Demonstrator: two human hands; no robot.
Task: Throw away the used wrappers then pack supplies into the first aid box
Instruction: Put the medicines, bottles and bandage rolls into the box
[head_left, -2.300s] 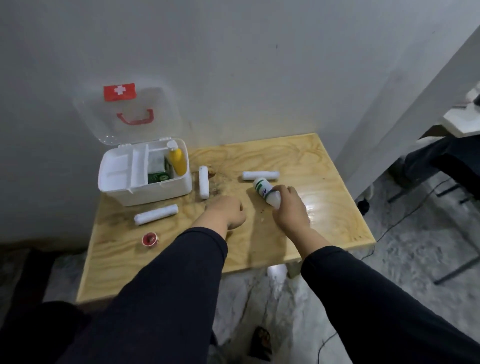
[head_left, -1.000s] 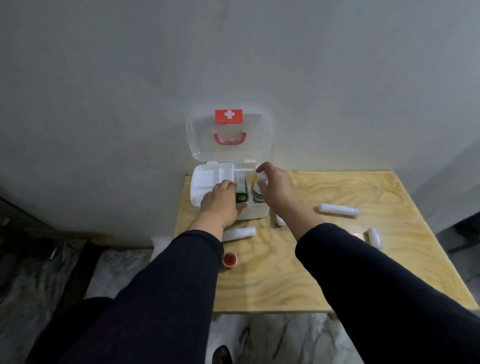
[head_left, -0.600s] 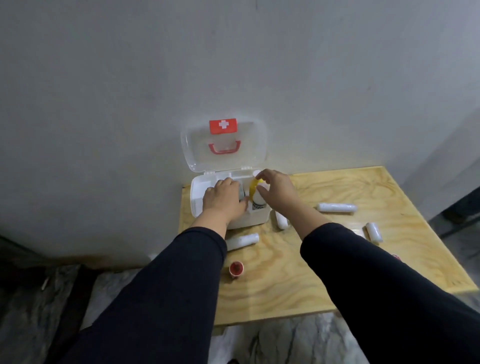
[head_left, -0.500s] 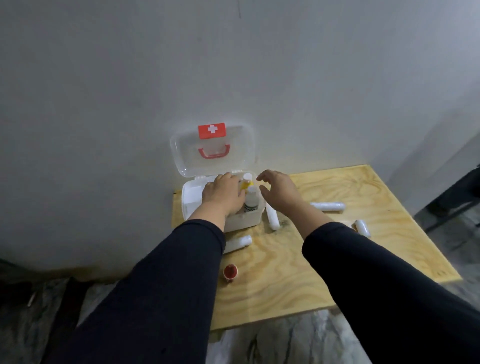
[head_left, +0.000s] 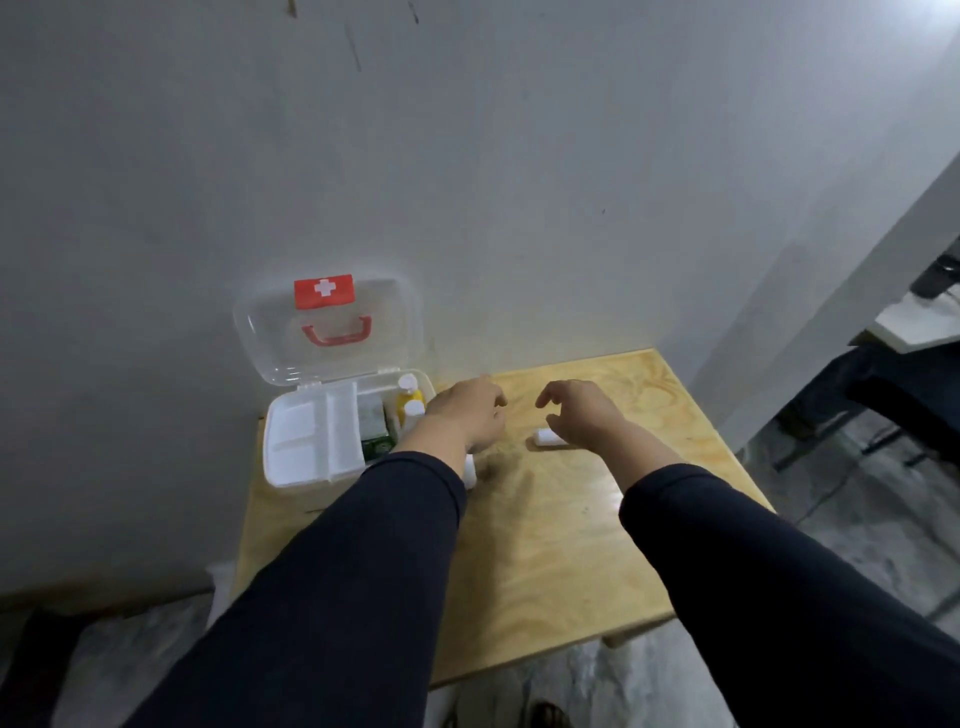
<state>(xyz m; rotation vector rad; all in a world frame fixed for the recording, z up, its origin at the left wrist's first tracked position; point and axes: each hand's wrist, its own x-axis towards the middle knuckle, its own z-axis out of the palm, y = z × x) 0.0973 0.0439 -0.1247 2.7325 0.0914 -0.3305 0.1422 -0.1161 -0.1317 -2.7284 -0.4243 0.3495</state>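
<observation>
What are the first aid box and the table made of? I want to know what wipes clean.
First aid box: looks like smooth white moulded plastic, and its lid is see-through, probably clear plastic. Table: pale wood with swirling grain, likely plywood, and a slight sheen suggests varnish.

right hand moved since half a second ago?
Yes. The bare right hand has drawn away from the white plastic first aid box, rightward over the wooden table, toward a white roll.

1. One head-worn wide-angle view looks forward and down from above the near edge of the wooden counter.
2. It faces the grey wall at 12 o'clock.
3. Both sleeves enter from 6 o'clock, close beneath the lens.
4. The open first aid box lies toward 10 o'clock.
</observation>
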